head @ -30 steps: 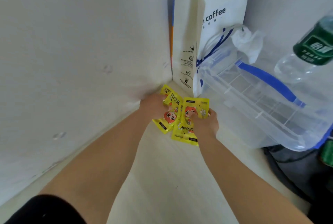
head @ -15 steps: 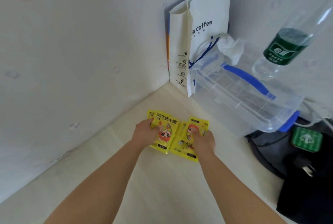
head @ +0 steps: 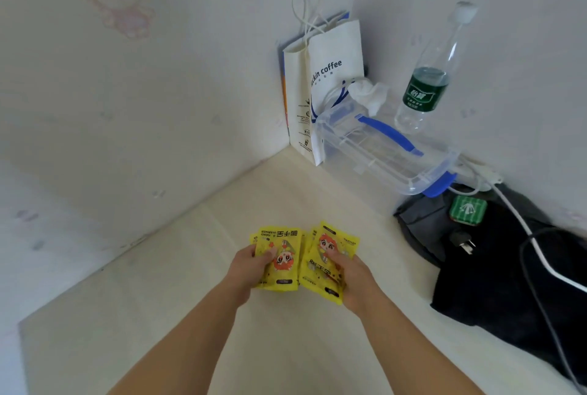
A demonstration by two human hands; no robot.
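Okay: your left hand (head: 249, 270) pinches the left yellow packets (head: 282, 255), your right hand (head: 354, 278) pinches the right yellow packets (head: 333, 245), side by side over the table (head: 286, 197), possibly clear of it.

Two hands are in view, the left hand (head: 246, 270) and the right hand (head: 355, 277). Yellow hand-warmer packets (head: 281, 259) number at least five: two or more in the left, three or more in the right, with overlap hiding the rest. At one o'clock are one paper coffee bag (head: 333, 54), one clear storage box (head: 384, 159), one water bottle (head: 427, 89) and one crumpled tissue (head: 370, 94). At three o'clock are one green case (head: 467, 209) and one white cable (head: 527, 232).
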